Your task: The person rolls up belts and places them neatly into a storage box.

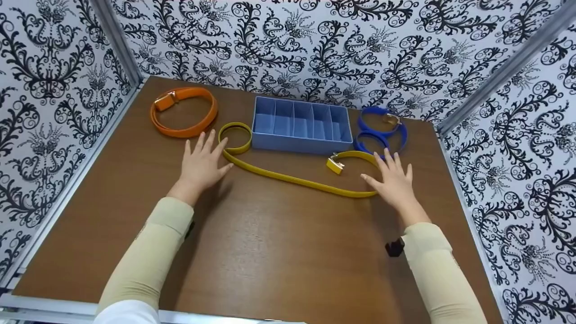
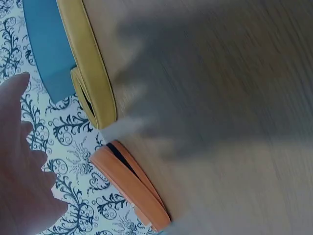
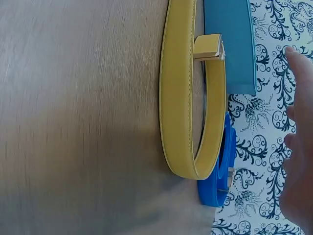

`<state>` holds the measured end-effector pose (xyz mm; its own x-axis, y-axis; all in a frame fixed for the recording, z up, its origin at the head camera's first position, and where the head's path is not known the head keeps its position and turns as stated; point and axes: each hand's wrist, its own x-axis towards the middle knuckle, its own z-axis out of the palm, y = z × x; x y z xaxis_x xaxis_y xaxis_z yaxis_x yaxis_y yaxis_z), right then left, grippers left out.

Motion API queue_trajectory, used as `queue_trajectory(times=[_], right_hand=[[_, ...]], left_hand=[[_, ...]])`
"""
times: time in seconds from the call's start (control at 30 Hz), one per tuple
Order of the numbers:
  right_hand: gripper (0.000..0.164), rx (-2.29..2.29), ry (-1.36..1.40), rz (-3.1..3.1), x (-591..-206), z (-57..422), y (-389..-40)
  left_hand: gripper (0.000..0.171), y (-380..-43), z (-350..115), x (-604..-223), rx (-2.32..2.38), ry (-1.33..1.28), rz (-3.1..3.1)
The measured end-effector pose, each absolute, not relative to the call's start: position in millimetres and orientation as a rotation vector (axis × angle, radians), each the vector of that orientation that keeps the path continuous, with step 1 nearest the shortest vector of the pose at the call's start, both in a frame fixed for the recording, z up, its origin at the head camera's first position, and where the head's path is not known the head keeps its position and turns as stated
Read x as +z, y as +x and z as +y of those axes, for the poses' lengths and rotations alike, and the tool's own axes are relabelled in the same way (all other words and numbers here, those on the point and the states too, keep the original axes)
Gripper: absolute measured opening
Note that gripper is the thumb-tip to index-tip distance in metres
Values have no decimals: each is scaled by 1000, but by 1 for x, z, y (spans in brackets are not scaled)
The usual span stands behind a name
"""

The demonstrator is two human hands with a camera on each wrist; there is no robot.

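Note:
A yellow belt (image 1: 297, 181) stands on its edge across the middle of the table, looped at its left end and curving at its right end to a metal buckle. My left hand (image 1: 201, 165), fingers spread, hovers by the left loop and holds nothing. Over the right curve is my right hand (image 1: 395, 184), also spread, its fingertips overlapping the belt in the head view. An orange belt (image 1: 209, 118) lies coiled at the back left, beyond my left hand. Behind my right hand sits a coiled blue belt (image 1: 405, 137) with a metal buckle.
A blue-grey box (image 1: 301, 143) with several compartments stands at the back of the brown table (image 1: 252, 252). Patterned walls (image 1: 288, 45) and metal frame posts (image 1: 118, 42) close in the back and both sides.

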<state>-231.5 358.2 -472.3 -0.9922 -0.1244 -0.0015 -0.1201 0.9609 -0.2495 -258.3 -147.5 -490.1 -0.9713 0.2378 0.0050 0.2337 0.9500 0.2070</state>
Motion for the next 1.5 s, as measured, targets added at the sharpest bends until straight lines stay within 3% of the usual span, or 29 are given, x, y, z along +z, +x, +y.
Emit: queue_trajectory(times=[0.13, 0.53, 0.9, 1.3, 1.5], right_hand=[[85, -403, -244, 3110, -482, 347, -231], [52, -528, -599, 3064, -514, 292, -229], [24, -814, -721, 2963, -542, 257, -229], [13, -1025, -673, 2932, -551, 255, -227], [12, -1005, -646, 2930, -550, 255, -229]], left_hand=[[75, -261, -135, -499, 347, 405, 3073], [63, -262, -88, -520, 295, 585, 3020], [15, -253, -74, -530, 287, 757, 3088], [9, -260, -84, -537, 467, 686, 3155], [29, -271, -92, -533, 434, 588, 3151]])
